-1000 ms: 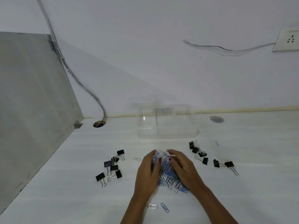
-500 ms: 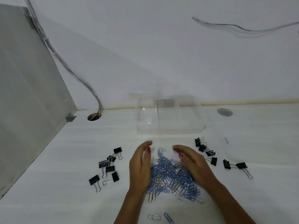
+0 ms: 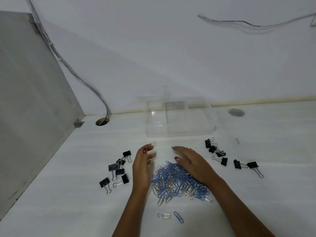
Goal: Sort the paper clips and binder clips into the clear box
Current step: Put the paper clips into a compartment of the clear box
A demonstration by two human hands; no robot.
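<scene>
Your hands are both spread open around the clip pile, holding nothing

Your left hand (image 3: 142, 170) and right hand (image 3: 193, 162) flank the blue and silver paper clips (image 3: 177, 183) on the white desk (image 3: 256, 202). Black binder clips (image 3: 118, 170) sit on either side, and the clear box (image 3: 179, 119) is just behind, empty.

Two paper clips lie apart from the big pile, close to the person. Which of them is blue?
The blue paper clip is the right-hand one of the pair, lying at a slant. Its neighbour, the silver paper clip, lies level to its left.
</scene>
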